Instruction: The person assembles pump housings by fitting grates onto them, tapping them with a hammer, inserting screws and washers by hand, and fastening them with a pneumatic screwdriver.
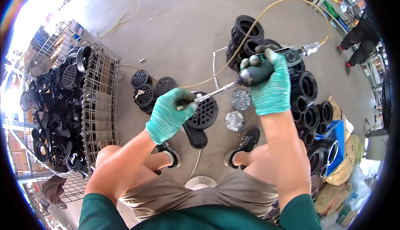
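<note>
My right hand (273,77), in a green knitted glove, is wrapped round a dark air screwdriver (256,75). Its long metal bit (221,90) points left and down. At the bit's tip, my gloved left hand (171,111) has thumb and fingers pinched together; whatever small part they hold is hard to make out. Beneath the tip lies a round black perforated cover (203,112), with a rounded black arm (196,136) extending toward my feet. Two round containers of small metal parts, one darker grey (241,100) and one lighter (235,120), stand right of the cover.
Several black grates (144,94) lie left of the cover. A wire cage (101,105) full of black parts stands at left. Black rings (308,86) are piled at right, beside a blue crate (335,146). A yellow hose (266,11) loops from the tool. Another person (362,36) stands far right.
</note>
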`<control>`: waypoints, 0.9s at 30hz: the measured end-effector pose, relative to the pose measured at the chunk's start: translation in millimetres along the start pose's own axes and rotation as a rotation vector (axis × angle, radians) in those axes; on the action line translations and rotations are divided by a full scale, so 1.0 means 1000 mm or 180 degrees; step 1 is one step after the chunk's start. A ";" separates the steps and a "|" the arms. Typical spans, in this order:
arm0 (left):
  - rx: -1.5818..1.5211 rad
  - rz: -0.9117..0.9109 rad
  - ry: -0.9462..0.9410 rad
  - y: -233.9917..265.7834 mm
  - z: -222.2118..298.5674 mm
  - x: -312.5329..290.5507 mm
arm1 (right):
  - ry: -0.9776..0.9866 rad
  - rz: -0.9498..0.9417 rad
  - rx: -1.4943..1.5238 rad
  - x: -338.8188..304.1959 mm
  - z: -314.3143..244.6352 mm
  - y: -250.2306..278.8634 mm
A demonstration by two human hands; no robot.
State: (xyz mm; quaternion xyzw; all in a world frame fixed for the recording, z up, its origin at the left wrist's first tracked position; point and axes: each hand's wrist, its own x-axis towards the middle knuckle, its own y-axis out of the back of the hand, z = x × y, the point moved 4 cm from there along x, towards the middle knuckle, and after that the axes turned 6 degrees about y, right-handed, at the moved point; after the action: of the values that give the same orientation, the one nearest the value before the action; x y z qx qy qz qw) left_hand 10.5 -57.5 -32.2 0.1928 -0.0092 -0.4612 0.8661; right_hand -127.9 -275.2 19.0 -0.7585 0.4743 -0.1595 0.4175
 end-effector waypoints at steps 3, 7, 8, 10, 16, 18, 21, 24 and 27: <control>-0.0464 0.0032 0.0048 -0.009 -0.006 0.003 | -0.0036 -0.0100 -0.0088 -0.014 -0.005 -0.005; -0.0288 0.0015 0.0269 0.014 -0.013 -0.018 | 0.0045 -0.0072 -0.0756 -0.024 0.013 -0.013; -0.0461 -0.0039 0.0341 0.016 -0.007 -0.022 | 0.0058 -0.0173 -0.0546 -0.018 0.026 -0.007; -0.0252 -0.0129 0.0267 0.024 -0.003 -0.028 | -0.0176 -0.0009 -0.0021 -0.022 0.034 -0.015; -0.0100 -0.0084 -0.0061 0.010 -0.016 -0.024 | -0.0343 -0.0379 -0.0288 -0.025 0.019 -0.012; -0.0053 -0.0161 -0.0091 -0.019 -0.029 -0.006 | -0.0288 -0.0277 -0.0363 -0.030 0.003 0.003; 0.0858 -0.0138 -0.0428 -0.018 -0.025 0.005 | -0.0128 -0.0684 -0.0718 -0.028 0.011 -0.010; 0.1469 -0.0173 -0.0611 -0.027 -0.033 0.009 | -0.0160 -0.0861 -0.0833 -0.030 0.022 -0.006; 0.1699 -0.0338 -0.0817 -0.040 -0.047 0.013 | -0.0125 -0.0911 -0.1153 -0.035 0.033 0.002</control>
State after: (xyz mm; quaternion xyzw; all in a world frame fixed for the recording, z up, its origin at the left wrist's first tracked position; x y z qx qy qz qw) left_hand -4.6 -72.6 -91.5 0.3540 -0.2294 -0.5076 0.7513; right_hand -125.9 -230.1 2.9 -0.8836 0.3745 -0.1145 0.2568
